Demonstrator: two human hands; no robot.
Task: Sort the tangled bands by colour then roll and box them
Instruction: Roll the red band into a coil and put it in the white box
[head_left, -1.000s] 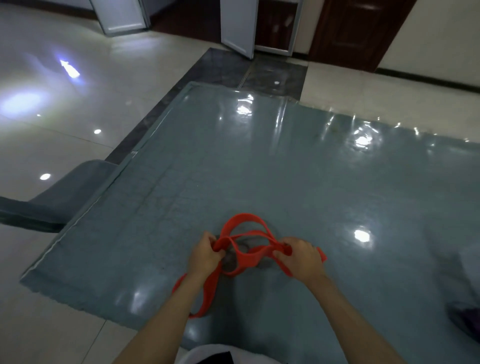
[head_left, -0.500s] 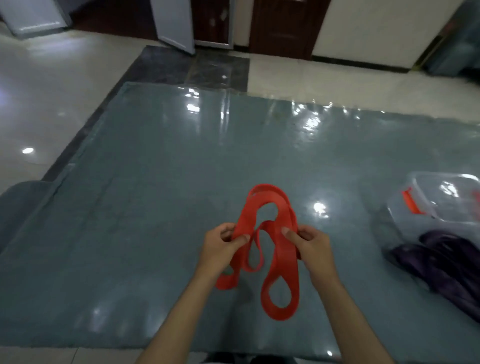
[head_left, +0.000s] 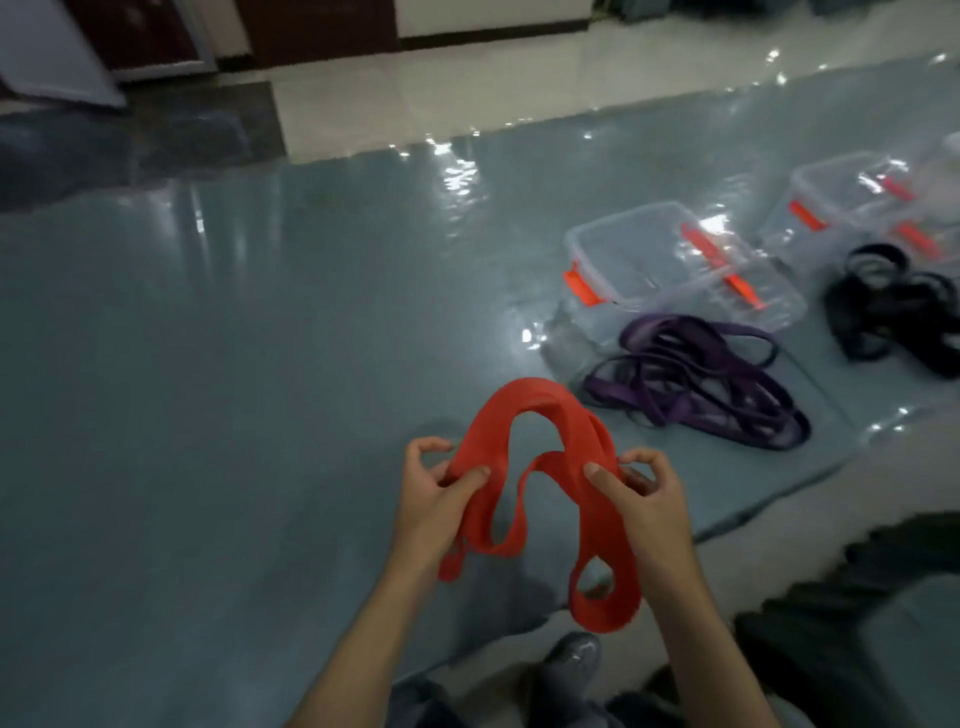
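Observation:
A wide red band (head_left: 540, 415) arches up between my hands, with loops hanging below them. My left hand (head_left: 434, 491) pinches its left side between thumb and fingers. My right hand (head_left: 641, 493) pinches the right side the same way. A heap of purple bands (head_left: 691, 379) lies on the mat to the right. Farther right sits a heap of black bands (head_left: 893, 306). Behind the purple heap stands a clear plastic box (head_left: 670, 254) with orange clips, and a second clear box (head_left: 852, 192) stands behind the black heap.
Everything lies on a glossy grey-blue mat (head_left: 234, 364) over a tiled floor. A dark cushion or seat (head_left: 857, 597) is at the lower right. My shoe (head_left: 571, 654) shows at the bottom edge. Dark doors line the back wall.
My view has swung to the right, bringing the boxes and the purple and black heaps into sight. The red band has been lifted and spread into a tall arch between my hands.

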